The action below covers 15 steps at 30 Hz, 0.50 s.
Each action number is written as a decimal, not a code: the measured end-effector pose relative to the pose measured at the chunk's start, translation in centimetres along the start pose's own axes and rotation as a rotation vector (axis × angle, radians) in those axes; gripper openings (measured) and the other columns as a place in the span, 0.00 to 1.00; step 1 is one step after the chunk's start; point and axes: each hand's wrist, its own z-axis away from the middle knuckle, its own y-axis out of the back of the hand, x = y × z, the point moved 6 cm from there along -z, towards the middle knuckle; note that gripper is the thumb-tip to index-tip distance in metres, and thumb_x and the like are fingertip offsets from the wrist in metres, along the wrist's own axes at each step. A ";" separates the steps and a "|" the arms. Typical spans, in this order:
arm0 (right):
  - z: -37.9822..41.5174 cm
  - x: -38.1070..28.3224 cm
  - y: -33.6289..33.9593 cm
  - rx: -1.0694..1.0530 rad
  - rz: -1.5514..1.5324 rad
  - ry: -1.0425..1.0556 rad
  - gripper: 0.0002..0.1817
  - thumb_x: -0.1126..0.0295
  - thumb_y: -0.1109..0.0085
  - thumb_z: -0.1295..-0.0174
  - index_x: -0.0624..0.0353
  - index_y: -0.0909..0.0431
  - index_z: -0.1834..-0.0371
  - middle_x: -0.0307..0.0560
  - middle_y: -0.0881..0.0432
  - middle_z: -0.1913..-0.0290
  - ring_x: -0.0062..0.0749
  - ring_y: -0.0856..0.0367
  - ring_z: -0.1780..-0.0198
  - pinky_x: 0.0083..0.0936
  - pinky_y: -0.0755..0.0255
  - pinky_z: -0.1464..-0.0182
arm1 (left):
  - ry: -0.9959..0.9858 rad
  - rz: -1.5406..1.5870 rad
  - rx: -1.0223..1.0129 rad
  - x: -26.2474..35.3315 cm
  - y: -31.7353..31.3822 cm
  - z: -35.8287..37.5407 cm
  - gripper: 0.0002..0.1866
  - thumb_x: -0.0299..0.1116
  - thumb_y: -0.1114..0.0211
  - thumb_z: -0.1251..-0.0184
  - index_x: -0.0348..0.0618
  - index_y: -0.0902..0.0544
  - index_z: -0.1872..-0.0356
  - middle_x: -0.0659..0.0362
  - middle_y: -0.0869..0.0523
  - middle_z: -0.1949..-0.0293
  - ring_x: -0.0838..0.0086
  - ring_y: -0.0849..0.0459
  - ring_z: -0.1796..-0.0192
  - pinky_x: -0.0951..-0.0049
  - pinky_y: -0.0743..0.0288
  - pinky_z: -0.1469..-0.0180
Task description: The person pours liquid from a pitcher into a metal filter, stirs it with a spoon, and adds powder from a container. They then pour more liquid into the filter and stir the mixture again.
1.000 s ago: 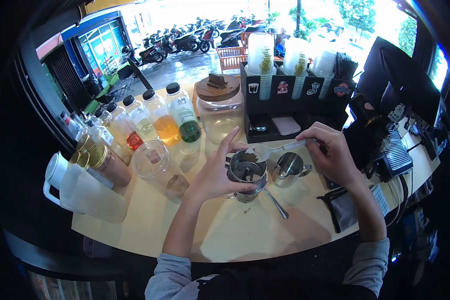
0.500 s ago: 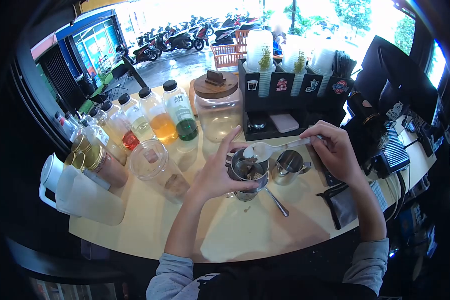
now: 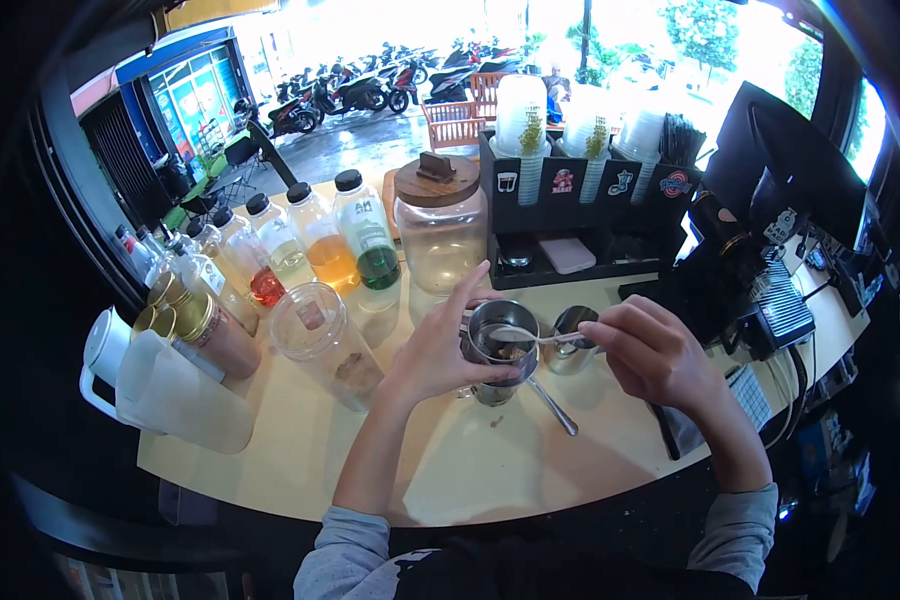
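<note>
My left hand [image 3: 440,345] is curved around a steel cup [image 3: 478,322], thumb along the near side and fingers at the far side. Dark contents and a patch of brown show inside it. My right hand [image 3: 655,350] pinches the handle of a pale plastic spoon [image 3: 555,340], whose bowl is over the cup's mouth. Just right of the cup stands a small steel pitcher [image 3: 570,352], partly behind the spoon and my fingers. A metal spoon [image 3: 554,408] lies on the table, its upper end hidden by the cup.
A clear tub with a lid [image 3: 320,345] is left of my left hand. Bottles of coloured liquid [image 3: 332,255] and a wooden-lidded jar [image 3: 444,240] stand behind. A black cup organizer [image 3: 590,190] is at the back, a white pitcher [image 3: 180,395] at left.
My right hand has come down and a little left, bringing the spoon's bowl lower over the cup. The white lump on the spoon no longer shows. My left hand stays around the cup.
</note>
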 end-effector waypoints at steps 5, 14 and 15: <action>-0.7 0.4 0.3 0.060 -0.030 -0.072 0.19 0.87 0.40 0.55 0.66 0.22 0.56 0.48 0.24 0.65 0.40 0.21 0.66 0.31 0.25 0.66 | 0.008 -0.007 -0.003 -0.2 0.8 0.4 0.62 0.45 0.14 0.68 0.44 0.42 0.27 0.51 0.21 0.43 0.60 0.22 0.41 0.60 0.30 0.37; -11.7 1.9 -3.7 0.190 -0.418 -0.221 0.10 0.85 0.49 0.42 0.67 0.20 0.60 0.51 0.21 0.67 0.35 0.20 0.68 0.26 0.28 0.65 | 0.066 -0.192 -0.088 -0.7 1.2 1.6 0.49 0.50 0.20 0.58 0.40 0.33 0.34 0.47 0.23 0.41 0.57 0.23 0.39 0.61 0.30 0.36; -13.4 1.6 -5.4 0.180 -0.436 -0.153 0.10 0.84 0.49 0.43 0.67 0.20 0.61 0.51 0.20 0.67 0.40 0.19 0.68 0.28 0.27 0.64 | 0.100 -0.142 -0.119 -0.5 1.0 1.5 0.49 0.50 0.21 0.57 0.40 0.34 0.34 0.47 0.24 0.41 0.56 0.23 0.39 0.60 0.30 0.36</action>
